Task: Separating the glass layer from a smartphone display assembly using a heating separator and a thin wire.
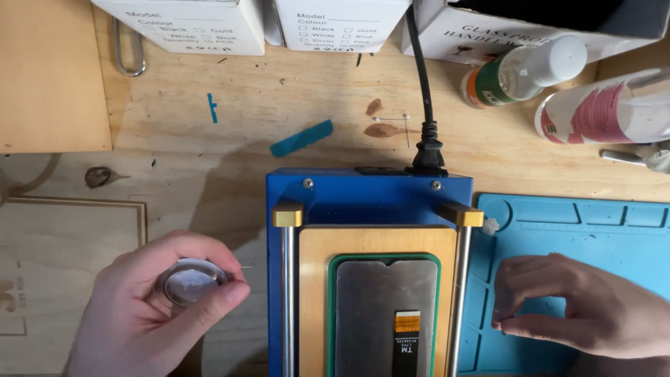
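Head view: my left hand [157,307] at 8 o'clock, grip clamped round a small round metal spool [188,285], thin wire poking toward 3. Right hand [572,307] at 4 o'clock on the blue mat [600,223], fingertips pinched together, on what I cannot tell. Phone screen [380,314] lies on the blue separator machine [363,195], 6 o'clock. I'd keep the wire taut and level.

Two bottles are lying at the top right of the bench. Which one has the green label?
The smaller bottle, the one with the white cap, nearer the black power cord. The larger bottle to its right, cut by the frame edge, carries a pink and white label.
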